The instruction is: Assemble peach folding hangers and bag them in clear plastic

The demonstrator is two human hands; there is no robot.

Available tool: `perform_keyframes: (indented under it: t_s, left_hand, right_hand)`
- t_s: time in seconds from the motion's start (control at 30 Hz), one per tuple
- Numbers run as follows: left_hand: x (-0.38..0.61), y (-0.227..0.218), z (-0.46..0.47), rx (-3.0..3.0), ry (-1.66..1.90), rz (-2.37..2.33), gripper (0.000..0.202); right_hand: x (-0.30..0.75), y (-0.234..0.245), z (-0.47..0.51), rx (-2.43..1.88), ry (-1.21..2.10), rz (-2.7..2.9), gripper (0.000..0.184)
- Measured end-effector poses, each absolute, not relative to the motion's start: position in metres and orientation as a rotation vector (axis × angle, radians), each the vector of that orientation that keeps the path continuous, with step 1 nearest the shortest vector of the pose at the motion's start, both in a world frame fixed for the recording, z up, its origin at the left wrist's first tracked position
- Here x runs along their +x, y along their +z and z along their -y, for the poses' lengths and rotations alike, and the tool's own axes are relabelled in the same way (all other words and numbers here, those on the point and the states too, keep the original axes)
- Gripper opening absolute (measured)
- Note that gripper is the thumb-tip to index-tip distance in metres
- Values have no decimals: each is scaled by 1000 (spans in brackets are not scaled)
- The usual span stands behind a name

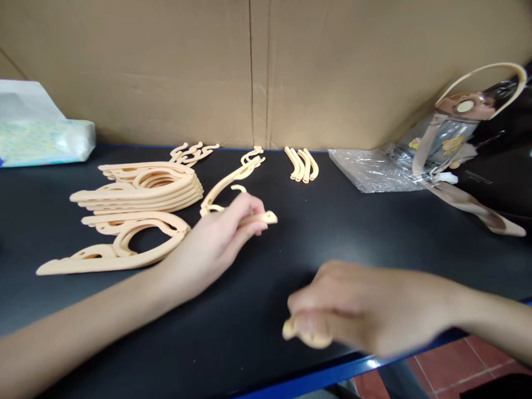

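My left hand [222,238] is closed on a peach plastic hanger arm [226,185] that lies on the black table [374,221], its tip poking out past my fingers. My right hand [357,310], blurred by motion near the front edge, is curled around a small peach plastic piece [305,335]. A stack of peach hanger arms [141,188] lies left of my left hand, with another hanger arm [112,249] in front of it. A few small curved hook pieces [302,164] lie at the back centre.
A cardboard wall [257,66] stands behind the table. A tissue pack [37,136] sits at the back left. A clear plastic bag [369,169] and a water bottle with a strap [457,133] lie at the back right. The table's blue front edge [332,374] runs below my right hand.
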State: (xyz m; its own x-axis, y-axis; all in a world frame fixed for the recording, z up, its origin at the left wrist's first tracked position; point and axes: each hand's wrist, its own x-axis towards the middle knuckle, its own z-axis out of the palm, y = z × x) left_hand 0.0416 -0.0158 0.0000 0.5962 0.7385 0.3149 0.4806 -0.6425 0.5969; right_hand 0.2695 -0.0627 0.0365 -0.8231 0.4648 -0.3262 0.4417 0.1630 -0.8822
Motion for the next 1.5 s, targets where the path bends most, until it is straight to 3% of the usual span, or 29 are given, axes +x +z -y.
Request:
perform_keyframes:
  t_s: [0.4, 0.97, 1.5]
  left_hand:
    - [41, 1, 17, 2539, 609, -747, 5]
    - [40, 1, 18, 2605, 656, -668, 6]
    - [39, -3, 16, 2601, 669, -633, 4]
  right_hand:
    - [288, 26, 32, -1176, 1225, 2238, 44]
    - [279, 25, 43, -1176, 1278, 2199, 42]
    - [277, 18, 40, -1155, 1092, 2342, 39]
